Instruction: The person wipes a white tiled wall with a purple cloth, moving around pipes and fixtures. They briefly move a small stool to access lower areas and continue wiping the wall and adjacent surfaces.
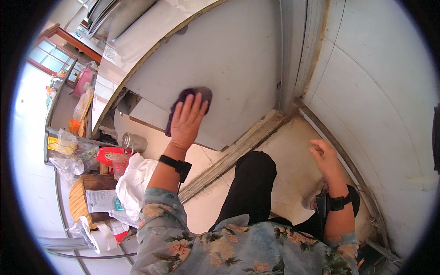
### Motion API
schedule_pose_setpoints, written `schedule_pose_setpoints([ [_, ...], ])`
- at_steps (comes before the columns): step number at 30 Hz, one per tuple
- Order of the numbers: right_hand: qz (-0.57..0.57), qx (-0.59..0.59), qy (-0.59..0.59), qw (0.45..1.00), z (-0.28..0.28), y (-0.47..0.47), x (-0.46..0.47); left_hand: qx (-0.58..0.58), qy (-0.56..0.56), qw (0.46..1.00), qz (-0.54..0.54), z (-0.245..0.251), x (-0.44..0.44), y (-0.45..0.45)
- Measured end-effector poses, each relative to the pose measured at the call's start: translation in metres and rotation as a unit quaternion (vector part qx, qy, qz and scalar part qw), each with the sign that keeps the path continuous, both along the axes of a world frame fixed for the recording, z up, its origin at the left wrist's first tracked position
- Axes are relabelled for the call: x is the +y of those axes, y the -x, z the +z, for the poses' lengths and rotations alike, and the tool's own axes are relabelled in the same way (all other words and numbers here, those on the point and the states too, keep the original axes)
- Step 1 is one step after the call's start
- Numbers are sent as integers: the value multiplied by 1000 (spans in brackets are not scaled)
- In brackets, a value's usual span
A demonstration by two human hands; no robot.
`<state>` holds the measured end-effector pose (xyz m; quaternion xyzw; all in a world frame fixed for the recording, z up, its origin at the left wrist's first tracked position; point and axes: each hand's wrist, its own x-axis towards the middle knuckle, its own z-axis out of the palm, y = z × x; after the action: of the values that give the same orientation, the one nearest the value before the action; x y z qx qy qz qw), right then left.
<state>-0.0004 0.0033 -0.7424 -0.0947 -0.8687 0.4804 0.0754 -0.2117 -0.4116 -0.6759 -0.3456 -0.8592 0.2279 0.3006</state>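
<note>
My left hand (187, 118) lies spread over a dark purple cloth (204, 92), pressing it against a pale grey panel (237, 68). Part of the cloth hangs below the palm, and the fingers cover its middle. The panel has small marks and a rough, worn edge on the left. My right hand (325, 156) hovers over the tiled floor near the white tiled wall (374, 103), with loosely bent fingers and nothing in them. Both wrists wear black straps with a small device.
A metal door track (237, 149) crosses the floor below the panel. On the left are a lidded metal pot (134, 142), a white plastic bag (135, 178), a red package (111, 155), and a round wooden board (77, 202). A pink basin (83, 80) stands farther back.
</note>
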Motion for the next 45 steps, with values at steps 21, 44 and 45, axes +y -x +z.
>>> schedule_pose_setpoints([
  [21, -17, -32, 9, 999, -15, -2, -8, 76, -107, 991, 1, 92, -17, -38],
  [44, 17, -34, -43, 998, -7, 4, -12, -155, 67, 985, -25, -61, -23, -36],
  [45, 20, -24, -50, 998, -7, 3, -12, -193, 73, 978, 13, -58, -21, -38],
])
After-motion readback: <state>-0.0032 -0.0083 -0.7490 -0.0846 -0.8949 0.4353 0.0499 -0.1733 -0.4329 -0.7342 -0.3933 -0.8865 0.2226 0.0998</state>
